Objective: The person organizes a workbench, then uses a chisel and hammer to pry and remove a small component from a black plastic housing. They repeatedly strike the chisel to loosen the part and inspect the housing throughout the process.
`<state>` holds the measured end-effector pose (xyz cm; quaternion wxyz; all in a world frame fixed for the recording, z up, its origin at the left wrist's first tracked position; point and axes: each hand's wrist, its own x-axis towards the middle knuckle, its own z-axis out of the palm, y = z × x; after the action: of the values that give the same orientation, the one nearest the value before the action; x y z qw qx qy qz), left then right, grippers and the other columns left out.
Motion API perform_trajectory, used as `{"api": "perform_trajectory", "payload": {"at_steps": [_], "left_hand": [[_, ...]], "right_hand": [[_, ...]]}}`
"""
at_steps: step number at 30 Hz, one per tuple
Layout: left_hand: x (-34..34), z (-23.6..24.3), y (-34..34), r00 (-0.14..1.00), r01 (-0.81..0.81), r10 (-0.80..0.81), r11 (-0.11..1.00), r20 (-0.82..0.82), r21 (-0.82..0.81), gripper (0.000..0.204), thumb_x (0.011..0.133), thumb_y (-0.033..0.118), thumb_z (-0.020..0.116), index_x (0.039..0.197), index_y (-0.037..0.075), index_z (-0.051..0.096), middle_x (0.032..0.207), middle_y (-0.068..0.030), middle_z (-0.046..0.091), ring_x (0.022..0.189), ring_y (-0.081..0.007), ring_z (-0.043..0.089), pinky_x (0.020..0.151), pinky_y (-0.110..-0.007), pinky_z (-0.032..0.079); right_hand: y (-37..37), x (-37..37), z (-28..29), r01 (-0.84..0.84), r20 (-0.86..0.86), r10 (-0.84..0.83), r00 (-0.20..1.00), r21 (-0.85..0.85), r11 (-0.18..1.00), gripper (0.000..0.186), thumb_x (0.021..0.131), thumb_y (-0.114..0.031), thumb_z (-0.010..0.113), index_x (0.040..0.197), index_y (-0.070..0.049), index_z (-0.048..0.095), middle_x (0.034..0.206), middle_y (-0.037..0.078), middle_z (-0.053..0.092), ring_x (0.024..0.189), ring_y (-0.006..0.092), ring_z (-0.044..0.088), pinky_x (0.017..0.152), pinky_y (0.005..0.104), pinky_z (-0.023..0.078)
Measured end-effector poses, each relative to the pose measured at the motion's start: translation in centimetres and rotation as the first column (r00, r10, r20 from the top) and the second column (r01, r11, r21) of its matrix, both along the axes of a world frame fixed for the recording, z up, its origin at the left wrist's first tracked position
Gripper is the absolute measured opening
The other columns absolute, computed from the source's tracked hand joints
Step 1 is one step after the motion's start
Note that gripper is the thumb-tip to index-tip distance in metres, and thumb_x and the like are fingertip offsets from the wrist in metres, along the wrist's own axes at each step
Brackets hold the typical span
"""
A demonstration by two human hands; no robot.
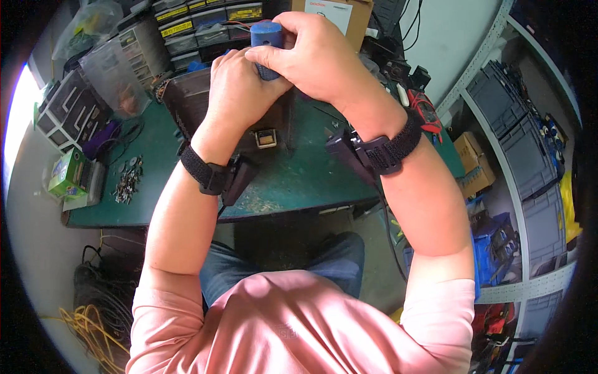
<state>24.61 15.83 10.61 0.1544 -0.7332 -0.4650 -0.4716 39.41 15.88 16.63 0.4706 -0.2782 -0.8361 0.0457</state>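
Note:
Both my hands are raised together over the far part of the bench, closed around a blue, round-ended cylindrical piece (266,35). It stands roughly upright and has a small dark hole in its side; a darker part shows lower down between the hands. My right hand (314,57) wraps it from the right, thumb across its front. My left hand (240,90) grips lower, its fingertips mostly hidden. Below the hands lies a dark brown board or tray (193,103), with a small square, light-rimmed part (266,138) on it.
The green bench top (299,177) carries a pile of small metal parts (128,179) and a green box (70,173) at left. Drawer organizers (198,31) stand behind. At right are a red multimeter (425,111) and a metal shelf (498,112). Black wrist straps (398,146) trail a cable.

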Motion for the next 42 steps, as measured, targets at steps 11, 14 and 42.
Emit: {"api": "perform_trajectory", "payload": {"at_steps": [11,14,42], "left_hand": [[0.4,1.1,-1.4,1.000,0.006,-0.005,0.995,0.015,-0.096,0.045,0.070,0.047,0.076,0.080,0.003,0.069,0.078,-0.0170,0.068,0.083,-0.0358,0.064,0.079,-0.045,0.049],[0.9,1.2,-1.2,1.000,0.013,-0.013,0.997,-0.002,-0.071,0.044,0.070,0.045,0.076,0.078,0.003,0.068,0.076,-0.0175,0.067,0.077,-0.0361,0.065,0.073,-0.044,0.051],[0.2,0.8,-1.6,0.999,-0.032,0.032,0.996,0.002,-0.078,0.045,0.070,0.044,0.076,0.090,0.005,0.065,0.083,-0.0154,0.067,0.086,-0.0350,0.061,0.081,-0.045,0.043]], "right_hand": [[-4.7,15.6,-6.1,0.464,0.273,-0.399,0.875,-0.239,0.853,0.028,0.078,-0.021,0.075,0.095,-0.002,0.064,0.076,0.011,0.058,0.069,0.0248,0.058,0.064,0.0348,0.046],[-6.1,21.9,-11.9,0.768,0.631,-0.532,0.564,-0.164,0.620,0.037,0.079,-0.029,0.073,0.103,-0.003,0.064,0.098,0.019,0.062,0.095,0.0379,0.061,0.082,0.0454,0.049],[-9.0,18.5,-0.3,0.441,0.079,-0.495,0.865,-0.591,0.675,0.025,0.096,-0.029,0.058,0.102,-0.006,0.061,0.062,-0.001,0.052,0.050,0.0072,0.047,0.044,0.0225,0.037]]}}
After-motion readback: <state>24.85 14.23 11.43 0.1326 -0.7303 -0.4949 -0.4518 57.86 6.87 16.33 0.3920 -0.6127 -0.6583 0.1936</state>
